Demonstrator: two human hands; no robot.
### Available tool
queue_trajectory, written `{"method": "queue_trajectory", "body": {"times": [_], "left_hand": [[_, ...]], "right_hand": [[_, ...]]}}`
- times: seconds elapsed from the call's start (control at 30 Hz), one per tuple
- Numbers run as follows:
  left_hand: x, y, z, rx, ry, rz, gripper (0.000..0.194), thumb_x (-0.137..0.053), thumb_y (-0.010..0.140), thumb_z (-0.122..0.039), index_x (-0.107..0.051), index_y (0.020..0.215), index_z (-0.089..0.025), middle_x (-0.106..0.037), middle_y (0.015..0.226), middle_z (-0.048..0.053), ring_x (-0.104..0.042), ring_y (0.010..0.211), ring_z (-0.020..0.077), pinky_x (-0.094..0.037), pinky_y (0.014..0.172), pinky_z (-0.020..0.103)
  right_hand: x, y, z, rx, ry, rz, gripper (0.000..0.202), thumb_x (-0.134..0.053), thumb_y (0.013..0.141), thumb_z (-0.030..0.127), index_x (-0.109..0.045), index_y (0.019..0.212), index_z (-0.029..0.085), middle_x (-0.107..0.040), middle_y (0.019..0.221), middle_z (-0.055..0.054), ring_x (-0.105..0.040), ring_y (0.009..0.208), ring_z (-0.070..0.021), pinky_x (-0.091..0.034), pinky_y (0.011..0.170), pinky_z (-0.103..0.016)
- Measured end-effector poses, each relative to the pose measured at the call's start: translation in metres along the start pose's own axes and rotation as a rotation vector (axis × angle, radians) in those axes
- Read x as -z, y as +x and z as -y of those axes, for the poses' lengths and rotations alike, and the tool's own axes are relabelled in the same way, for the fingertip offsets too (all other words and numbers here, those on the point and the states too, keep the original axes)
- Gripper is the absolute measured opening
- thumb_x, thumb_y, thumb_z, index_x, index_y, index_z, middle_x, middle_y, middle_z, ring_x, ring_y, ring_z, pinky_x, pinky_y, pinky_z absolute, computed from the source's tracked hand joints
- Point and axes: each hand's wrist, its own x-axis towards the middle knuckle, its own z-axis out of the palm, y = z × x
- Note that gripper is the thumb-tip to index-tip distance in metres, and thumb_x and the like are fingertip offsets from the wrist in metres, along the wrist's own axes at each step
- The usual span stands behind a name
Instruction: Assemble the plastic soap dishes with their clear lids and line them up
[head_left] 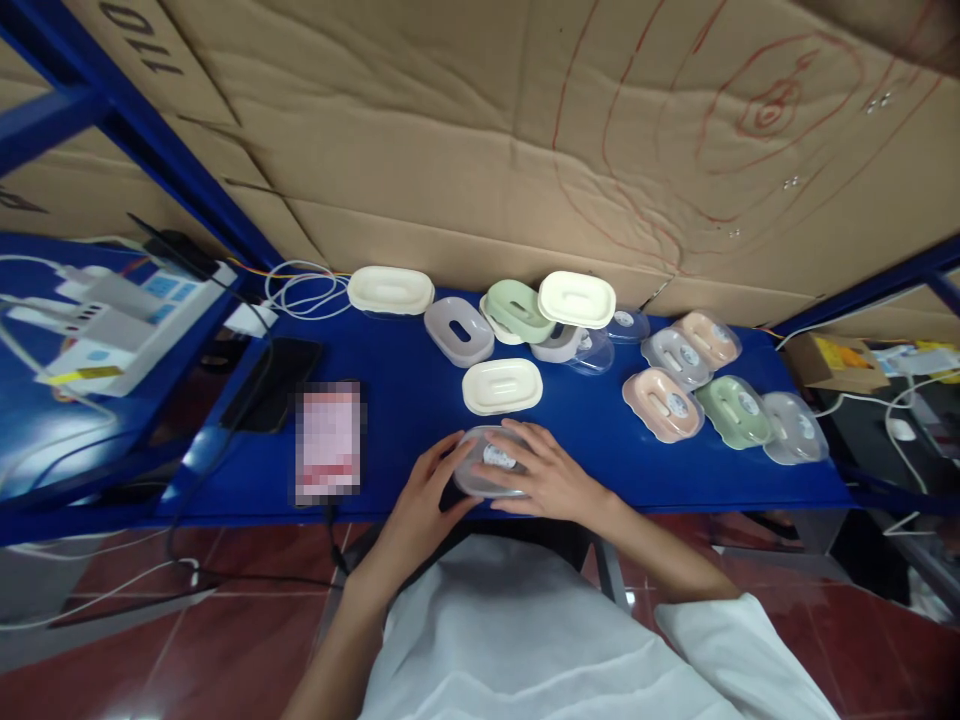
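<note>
At the front edge of the blue table, a soap dish lid, transparent with a round label on it, lies between my two hands; whatever is beneath it is hard to make out. My left hand grips its left side, thumb and fingers curved round the rim. Across its top and right side rest the fingers of my right hand, holding it too. Just behind is a cream soap dish part. Farther back are a grey oval tray with a slot, a green piece and another cream piece.
Several lidded soap dishes in pink, grey and green sit on the right. Loose transparent lids lie near the back. On the left are a pixelated pink-screened device, a black flat object and cables. A cardboard wall stands behind.
</note>
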Motion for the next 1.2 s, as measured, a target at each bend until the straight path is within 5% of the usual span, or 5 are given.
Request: {"method": "queue_trajectory", "body": {"times": [0.33, 0.53, 0.77, 1.03, 1.2], "left_hand": [[0.003, 0.005, -0.011, 0.002, -0.052, -0.041, 0.066, -0.068, 0.103, -0.037, -0.04, 0.162, -0.036, -0.045, 0.168, 0.011, -0.054, 0.149, 0.0293, -0.052, 0.12, 0.05], [0.004, 0.012, -0.014, -0.047, -0.043, -0.078, 0.045, -0.063, 0.105, -0.033, -0.056, 0.15, -0.034, -0.058, 0.156, 0.008, -0.063, 0.14, 0.0257, -0.056, 0.117, 0.046], [0.003, 0.013, -0.016, -0.09, -0.016, -0.077, 0.031, -0.06, 0.107, -0.031, -0.067, 0.137, -0.031, -0.062, 0.15, 0.008, -0.068, 0.132, 0.0232, -0.06, 0.112, 0.043], [-0.012, 0.052, -0.02, -0.138, 0.326, -0.14, 0.058, -0.059, 0.107, -0.033, -0.045, 0.162, -0.027, -0.045, 0.169, 0.014, -0.04, 0.159, 0.0379, -0.041, 0.124, 0.063], [-0.014, 0.064, -0.017, -0.182, 0.4, -0.083, 0.035, -0.061, 0.105, -0.03, -0.068, 0.14, -0.025, -0.072, 0.134, 0.012, -0.062, 0.133, 0.0347, -0.045, 0.119, 0.062]], "right_hand": [[0.043, -0.035, -0.016, -0.211, 0.025, -0.115, 0.065, -0.069, 0.101, 0.053, -0.053, 0.158, 0.028, -0.045, 0.168, -0.015, -0.045, 0.152, -0.0345, -0.048, 0.119, -0.054], [0.11, -0.136, -0.162, -0.802, -0.357, -0.498, 0.079, -0.071, 0.095, 0.064, -0.056, 0.155, 0.015, -0.049, 0.16, -0.026, -0.048, 0.149, -0.0408, -0.042, 0.119, -0.06], [0.121, -0.183, -0.279, -1.015, -0.312, -0.333, 0.069, -0.058, 0.1, 0.063, -0.068, 0.143, 0.01, -0.059, 0.146, -0.034, -0.057, 0.138, -0.0386, -0.044, 0.105, -0.056], [0.096, -0.085, -0.165, -0.57, -0.176, -0.281, 0.05, -0.044, 0.112, 0.044, -0.055, 0.155, 0.021, -0.065, 0.148, -0.017, -0.059, 0.14, -0.0313, -0.044, 0.117, -0.054], [0.045, -0.003, -0.113, -0.396, -0.17, -0.126, 0.055, -0.051, 0.11, 0.039, -0.047, 0.162, 0.021, -0.053, 0.161, -0.016, -0.045, 0.152, -0.0334, -0.029, 0.127, -0.06]]}}
